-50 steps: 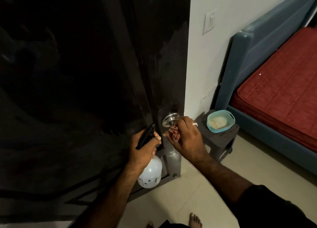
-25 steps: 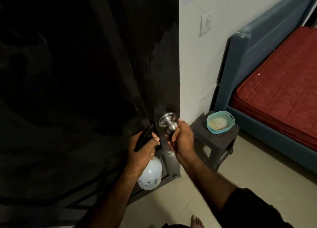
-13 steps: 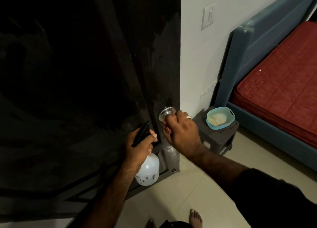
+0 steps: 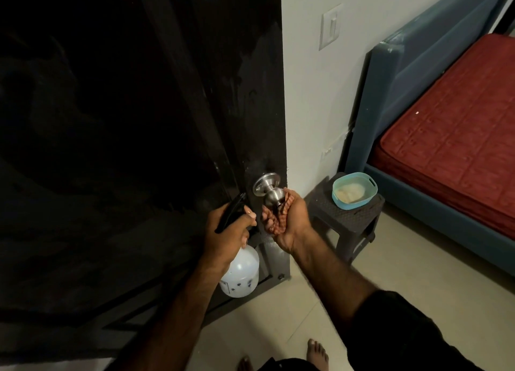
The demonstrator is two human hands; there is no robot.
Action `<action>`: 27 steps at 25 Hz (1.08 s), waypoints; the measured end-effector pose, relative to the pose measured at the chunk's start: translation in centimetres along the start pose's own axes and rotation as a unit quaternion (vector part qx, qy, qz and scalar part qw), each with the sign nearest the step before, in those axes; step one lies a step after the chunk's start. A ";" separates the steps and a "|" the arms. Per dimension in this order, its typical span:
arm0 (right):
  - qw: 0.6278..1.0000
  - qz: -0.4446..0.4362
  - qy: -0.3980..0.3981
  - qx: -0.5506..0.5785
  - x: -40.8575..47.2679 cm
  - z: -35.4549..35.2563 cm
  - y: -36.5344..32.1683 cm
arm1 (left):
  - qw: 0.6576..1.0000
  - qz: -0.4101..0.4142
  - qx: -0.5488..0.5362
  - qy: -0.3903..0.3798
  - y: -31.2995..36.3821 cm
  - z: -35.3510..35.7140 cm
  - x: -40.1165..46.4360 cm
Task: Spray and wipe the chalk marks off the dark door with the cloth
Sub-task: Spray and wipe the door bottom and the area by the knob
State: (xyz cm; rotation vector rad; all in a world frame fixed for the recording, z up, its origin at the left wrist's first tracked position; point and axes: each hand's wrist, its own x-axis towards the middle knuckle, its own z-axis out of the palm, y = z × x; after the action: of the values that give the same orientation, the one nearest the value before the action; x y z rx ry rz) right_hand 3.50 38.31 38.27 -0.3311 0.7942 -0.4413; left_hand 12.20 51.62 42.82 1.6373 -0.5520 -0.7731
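Cloth (image 4: 274,217) sits bunched in the right hand (image 4: 289,220), cupped under the door knob (image 4: 274,197); left hand (image 4: 228,231), beside the knob, grips the spray bottle (image 4: 241,273).

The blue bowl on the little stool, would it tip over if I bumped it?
Probably it would slide rather than tip: the blue bowl looks low and wide. It seems to be thin plastic, so likely light and easy to shove. It sits near the edge of the stool, so a hard bump might knock it off and spill whatever pale stuff is inside.
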 end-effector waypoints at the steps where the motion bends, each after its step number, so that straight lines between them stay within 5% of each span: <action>1: 0.999 0.017 -0.015 -0.032 0.0 -0.5 -0.4 | 1.000 -0.002 -0.001 0.000 -0.1 -0.1 -0.1; 3: 0.983 -0.055 0.013 -0.176 0.4 -0.9 -1.4 | 1.000 -0.005 -0.004 0.002 -0.1 -0.3 0.1; 4: 0.942 -0.139 0.058 -0.300 0.4 -0.8 -1.7 | 1.000 -0.007 -0.007 0.006 0.0 -0.5 0.1; 7: 0.663 -0.380 0.098 -0.638 -1.2 -1.5 -2.4 | 1.000 -0.010 -0.023 0.020 0.1 -0.6 0.3; 8: 0.634 -0.410 0.081 -0.650 -1.7 -2.6 -2.1 | 0.999 -0.007 -0.028 0.020 0.1 -0.6 0.3; 9: 0.676 -0.402 0.066 -0.614 -2.2 -3.9 -2.0 | 0.999 -0.004 -0.031 0.016 0.2 -0.7 0.4; 11: 0.888 -0.261 0.024 -0.378 -2.4 -6.5 -2.7 | 1.000 0.002 -0.028 0.009 0.1 -1.0 0.9; 12: 0.957 -0.151 -0.028 -0.245 -2.2 -7.7 -2.9 | 1.000 0.004 -0.027 0.008 -0.1 -1.3 1.1; 13: 0.983 -0.070 -0.075 -0.151 -2.0 -8.5 -2.8 | 1.000 0.003 -0.026 0.007 -0.2 -1.4 1.3; 15: 0.987 -0.025 -0.096 -0.124 -1.9 -9.1 -1.9 | 1.000 0.005 -0.020 -0.002 -0.4 -1.5 1.5; 23: 0.935 -0.174 0.091 -0.294 -2.1 -8.9 -1.6 | 1.000 -0.002 -0.021 -0.008 -1.4 -1.5 2.4; 27: 0.904 -0.286 0.105 -0.301 -2.5 -4.7 -1.5 | 1.000 -0.019 -0.019 -0.012 -2.3 -1.4 2.6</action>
State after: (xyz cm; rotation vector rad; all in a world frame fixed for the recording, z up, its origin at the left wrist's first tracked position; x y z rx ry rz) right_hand -1.96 37.67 37.40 -1.1279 1.0365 -0.7867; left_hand 14.90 51.14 40.23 1.6101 -0.5214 -0.8270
